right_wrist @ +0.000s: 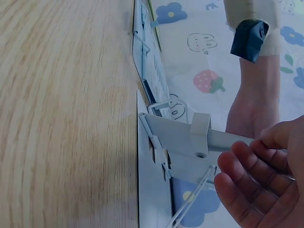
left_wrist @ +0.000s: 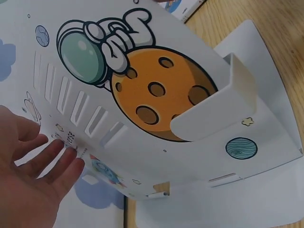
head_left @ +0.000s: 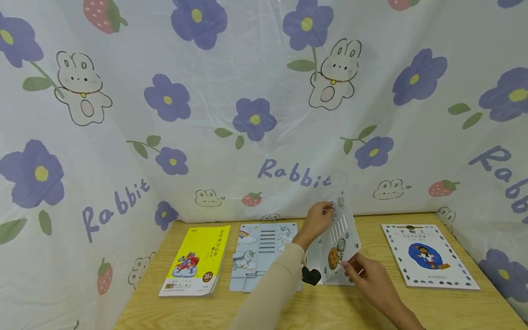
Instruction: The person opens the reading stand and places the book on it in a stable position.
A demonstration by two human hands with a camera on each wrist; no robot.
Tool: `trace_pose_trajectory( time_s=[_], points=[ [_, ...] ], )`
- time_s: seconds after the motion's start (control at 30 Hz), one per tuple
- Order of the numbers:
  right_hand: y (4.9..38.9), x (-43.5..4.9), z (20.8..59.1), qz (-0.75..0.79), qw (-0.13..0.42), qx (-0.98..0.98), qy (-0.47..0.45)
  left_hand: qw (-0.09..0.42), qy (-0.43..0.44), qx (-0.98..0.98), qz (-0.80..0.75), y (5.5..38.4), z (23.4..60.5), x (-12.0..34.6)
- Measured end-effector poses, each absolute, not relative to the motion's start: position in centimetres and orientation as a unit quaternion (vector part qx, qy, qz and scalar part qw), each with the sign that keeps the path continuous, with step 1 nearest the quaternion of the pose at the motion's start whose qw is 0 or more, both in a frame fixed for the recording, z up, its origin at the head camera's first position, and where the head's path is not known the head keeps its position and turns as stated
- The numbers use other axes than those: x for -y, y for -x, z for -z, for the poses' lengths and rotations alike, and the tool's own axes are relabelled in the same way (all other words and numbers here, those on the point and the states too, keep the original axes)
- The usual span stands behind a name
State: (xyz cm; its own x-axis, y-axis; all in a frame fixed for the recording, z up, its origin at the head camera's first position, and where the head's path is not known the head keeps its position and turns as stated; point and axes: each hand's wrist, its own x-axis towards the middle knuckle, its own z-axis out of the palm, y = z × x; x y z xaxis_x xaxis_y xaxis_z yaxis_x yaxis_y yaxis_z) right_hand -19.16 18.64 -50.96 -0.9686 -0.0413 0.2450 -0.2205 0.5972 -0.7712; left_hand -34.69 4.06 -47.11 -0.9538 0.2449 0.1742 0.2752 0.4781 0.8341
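Observation:
A white book stand (head_left: 346, 229) with a cartoon astronaut and planet printed on it has its panel raised from a flat base. My right hand (head_left: 373, 279) pinches the panel's lower right edge between thumb and fingers. Along the upper left side, my left hand (head_left: 317, 220) has its fingers loosely extended at the printed face, as the left wrist view also shows. A white bent tab (left_wrist: 213, 116) sticks out in front of the planet. Behind the panel, a wire leg (right_wrist: 194, 199) slants toward the base in the right wrist view.
Left of the raised stand lies a flat pale-blue unicorn book stand (head_left: 255, 261). Farther left is a yellow book (head_left: 202, 247); a white book (head_left: 433, 270) lies to the right. A patterned curtain (head_left: 231, 183) hangs behind the wooden table (head_left: 156, 316). A dark piece (head_left: 311, 276) hangs by the left sleeve.

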Motion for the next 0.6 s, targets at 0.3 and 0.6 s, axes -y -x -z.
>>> trace_pose_trajectory(
  time_s=[0.3,0.6],
  points=[
    [19.2,-18.6,50.8,-0.423,0.120,0.894,-0.086,-0.040,0.153,0.853,0.497,35.3,46.9,-4.8],
    [19.3,-18.7,50.9,-0.418,0.123,0.896,-0.088,-0.074,0.150,0.840,0.516,35.4,47.5,-5.3]
  ],
)
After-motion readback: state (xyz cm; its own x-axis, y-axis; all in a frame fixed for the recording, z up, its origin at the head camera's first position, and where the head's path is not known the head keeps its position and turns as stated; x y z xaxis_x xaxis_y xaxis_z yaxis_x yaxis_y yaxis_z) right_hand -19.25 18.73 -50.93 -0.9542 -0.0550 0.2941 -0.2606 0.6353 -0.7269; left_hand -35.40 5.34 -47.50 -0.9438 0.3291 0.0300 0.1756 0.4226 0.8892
